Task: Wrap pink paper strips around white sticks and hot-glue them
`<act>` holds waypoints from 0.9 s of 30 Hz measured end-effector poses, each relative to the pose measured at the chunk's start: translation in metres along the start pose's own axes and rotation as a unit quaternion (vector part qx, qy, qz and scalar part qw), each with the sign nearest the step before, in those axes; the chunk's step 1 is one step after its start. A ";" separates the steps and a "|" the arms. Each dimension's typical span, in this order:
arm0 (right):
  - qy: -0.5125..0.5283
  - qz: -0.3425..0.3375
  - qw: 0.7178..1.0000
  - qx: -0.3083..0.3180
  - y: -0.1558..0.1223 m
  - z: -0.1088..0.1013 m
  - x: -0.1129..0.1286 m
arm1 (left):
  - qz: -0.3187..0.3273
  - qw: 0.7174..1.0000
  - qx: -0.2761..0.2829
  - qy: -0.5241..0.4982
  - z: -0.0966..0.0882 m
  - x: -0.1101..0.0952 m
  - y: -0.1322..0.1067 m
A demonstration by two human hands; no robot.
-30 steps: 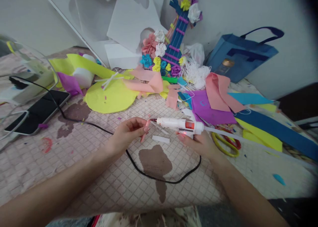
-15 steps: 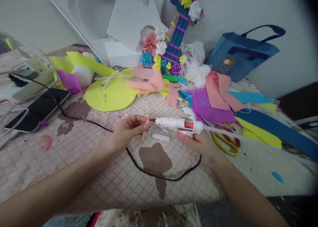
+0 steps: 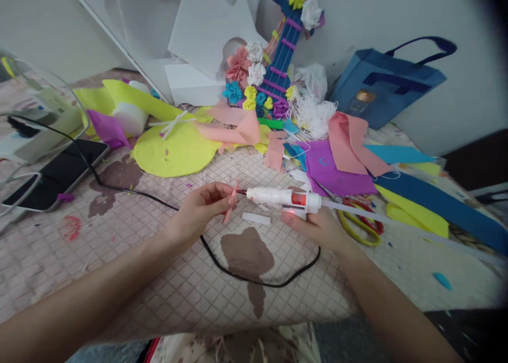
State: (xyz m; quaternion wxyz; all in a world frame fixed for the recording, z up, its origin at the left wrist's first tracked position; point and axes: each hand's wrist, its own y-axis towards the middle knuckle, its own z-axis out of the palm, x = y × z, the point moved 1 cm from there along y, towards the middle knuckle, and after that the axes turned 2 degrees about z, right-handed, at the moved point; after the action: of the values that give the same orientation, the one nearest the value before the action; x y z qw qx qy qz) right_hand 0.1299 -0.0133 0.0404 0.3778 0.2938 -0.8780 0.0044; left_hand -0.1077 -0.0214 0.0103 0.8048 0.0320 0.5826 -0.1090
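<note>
My left hand [image 3: 204,207] pinches a thin pink paper strip [image 3: 227,215] between thumb and fingers. My right hand [image 3: 317,226] is wrapped round a white hot glue gun [image 3: 270,196], its red light lit and a long glue stick [image 3: 381,221] jutting from the back. The gun lies on its side in the air, nozzle pointing left, and the tip meets or nearly meets the pink strip. Beneath the gun a small white paper piece [image 3: 256,218] rests on the cloth. The black cord [image 3: 257,283] loops under both hands.
Yellow-handled scissors [image 3: 357,230] and red ones lie right of my right hand. Behind are a yellow crepe paper shape [image 3: 170,154], pink and purple paper, and a flower-covered blue paper guitar [image 3: 283,56]. A phone [image 3: 55,175] is at left, a blue bag [image 3: 389,88] at back right.
Both hands keep nearly the same place, with the glue gun's nozzle still at the pink strip. The whole view has shifted very slightly.
</note>
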 end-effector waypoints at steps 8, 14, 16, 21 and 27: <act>-0.008 0.008 1.000 -0.008 -0.001 -0.001 -0.002 | -0.003 1.000 -0.009 -0.001 0.000 -0.001 0.001; -0.019 0.032 0.999 -0.037 0.001 0.000 -0.008 | -0.002 1.000 -0.021 -0.002 0.000 -0.003 0.001; -0.013 0.075 0.995 -0.066 0.006 0.002 -0.016 | -0.010 1.000 -0.023 -0.008 0.001 -0.003 -0.001; 0.068 0.191 0.974 -0.101 0.022 0.010 -0.044 | -0.059 0.998 -0.004 -0.024 0.010 0.002 -0.007; -0.027 0.168 0.980 -0.104 0.021 0.006 -0.054 | -0.069 0.996 0.056 -0.003 0.017 0.007 -0.014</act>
State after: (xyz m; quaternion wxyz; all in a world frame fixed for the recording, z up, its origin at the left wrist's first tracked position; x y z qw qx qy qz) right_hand 0.1444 0.0302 0.0049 0.3767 0.1012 -0.9203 -0.0315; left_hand -0.0928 -0.0386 0.0098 0.7937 0.0366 0.5743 -0.1973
